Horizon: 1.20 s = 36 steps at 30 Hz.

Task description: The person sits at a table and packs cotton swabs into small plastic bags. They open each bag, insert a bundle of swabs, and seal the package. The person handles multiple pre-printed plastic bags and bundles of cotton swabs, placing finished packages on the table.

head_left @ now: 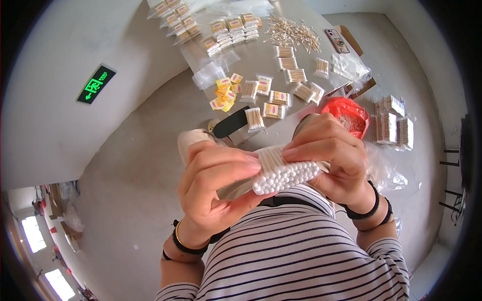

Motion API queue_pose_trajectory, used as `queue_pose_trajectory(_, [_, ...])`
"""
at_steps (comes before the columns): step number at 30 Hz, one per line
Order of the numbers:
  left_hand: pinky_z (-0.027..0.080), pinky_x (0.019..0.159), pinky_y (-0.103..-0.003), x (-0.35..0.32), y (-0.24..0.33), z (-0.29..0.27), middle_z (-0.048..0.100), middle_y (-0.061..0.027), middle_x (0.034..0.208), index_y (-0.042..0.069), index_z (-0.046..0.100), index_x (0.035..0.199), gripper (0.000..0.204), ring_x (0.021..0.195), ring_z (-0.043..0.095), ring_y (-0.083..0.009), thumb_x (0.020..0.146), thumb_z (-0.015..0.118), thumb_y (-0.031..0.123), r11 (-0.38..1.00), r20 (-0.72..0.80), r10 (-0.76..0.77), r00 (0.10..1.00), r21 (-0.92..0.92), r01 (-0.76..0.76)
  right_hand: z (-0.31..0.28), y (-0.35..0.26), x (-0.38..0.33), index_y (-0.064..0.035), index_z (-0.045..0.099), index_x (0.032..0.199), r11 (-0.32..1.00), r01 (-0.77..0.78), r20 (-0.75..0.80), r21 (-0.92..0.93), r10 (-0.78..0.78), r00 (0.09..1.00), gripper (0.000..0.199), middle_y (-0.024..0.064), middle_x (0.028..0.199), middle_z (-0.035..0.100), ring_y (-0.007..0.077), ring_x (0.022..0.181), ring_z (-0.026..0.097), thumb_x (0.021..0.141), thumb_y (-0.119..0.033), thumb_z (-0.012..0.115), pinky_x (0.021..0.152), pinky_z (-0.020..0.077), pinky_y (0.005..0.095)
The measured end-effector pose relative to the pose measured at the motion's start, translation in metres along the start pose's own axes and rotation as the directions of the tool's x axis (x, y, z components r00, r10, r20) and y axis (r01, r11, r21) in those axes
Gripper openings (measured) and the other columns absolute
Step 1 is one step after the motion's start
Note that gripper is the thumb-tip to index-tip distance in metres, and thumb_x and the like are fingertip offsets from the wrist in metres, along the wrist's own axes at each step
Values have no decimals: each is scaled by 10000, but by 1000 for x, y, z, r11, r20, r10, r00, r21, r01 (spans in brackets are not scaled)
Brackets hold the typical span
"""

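Observation:
Close to my body, both hands hold up a bundle of cotton swabs (285, 178), its many white tips facing me. My left hand (208, 181) grips the left end, fingers on top and thumb underneath. The right end is pinched by my right hand (335, 154), with its fingertips over the sticks and the thumb below. Whether a clear bag wraps the bundle, I cannot tell. Beyond my hands on the table (251, 62) lie several packs of cotton swabs (254, 119), some with a yellow card (274, 111) inside.
Loose yellow cards (225, 94) and clear bags (210, 75) are at the table's left edge. A pile of loose swabs (293, 34), a phone (337, 41) and stacked carded packs (235, 29) sit farther back. Right of the table are a red plastic bag (346, 111) and stacked packs (393, 125).

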<state>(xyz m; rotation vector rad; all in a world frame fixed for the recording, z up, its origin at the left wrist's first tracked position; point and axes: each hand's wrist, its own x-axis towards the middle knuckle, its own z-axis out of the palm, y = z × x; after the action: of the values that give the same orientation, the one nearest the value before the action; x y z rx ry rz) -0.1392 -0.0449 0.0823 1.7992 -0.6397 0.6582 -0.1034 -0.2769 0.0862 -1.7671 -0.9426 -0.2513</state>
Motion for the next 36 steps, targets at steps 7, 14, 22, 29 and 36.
queue_pose_trajectory(7, [451,773,-317,0,3,-10,731,-17,1019,107,729,1022,404,833,666,-165,664,907,47,973,89,65,994,215,-83,1,-4,4,-60,766,1111,1000,-3,12,-21,3,1000,308,80,1084,725,236,939,666,808,-112,794,820,485,357])
queue_pose_trajectory(14, [429,780,-318,5,1,-5,723,-3,1005,105,757,1059,440,821,657,-158,642,871,24,993,29,31,999,114,-34,4,-6,12,-62,755,1152,993,60,85,-102,-51,995,401,60,1112,718,235,974,662,753,-98,773,848,480,369])
queue_pose_trajectory(22, [389,765,-316,3,2,-13,712,3,1013,136,793,1028,414,847,642,-154,633,839,20,990,146,19,989,137,-39,2,-3,10,-70,739,1161,996,21,99,-84,-13,995,447,53,1127,718,241,1025,662,716,-23,737,870,463,368])
queue_pose_trajectory(29, [376,791,-316,7,2,-2,719,20,1014,145,790,1009,355,826,629,-129,668,840,63,997,101,-66,993,52,61,4,5,5,-48,725,1152,976,98,124,-196,-75,990,312,74,1129,734,268,974,678,883,-206,727,870,493,421])
queue_pose_trajectory(36, [373,788,-323,5,-4,-7,731,23,952,143,781,991,325,817,647,-136,685,890,148,990,153,15,988,137,-37,6,0,7,-47,730,1138,968,97,103,-231,-74,992,366,62,1091,735,259,942,676,790,-157,761,844,494,407])
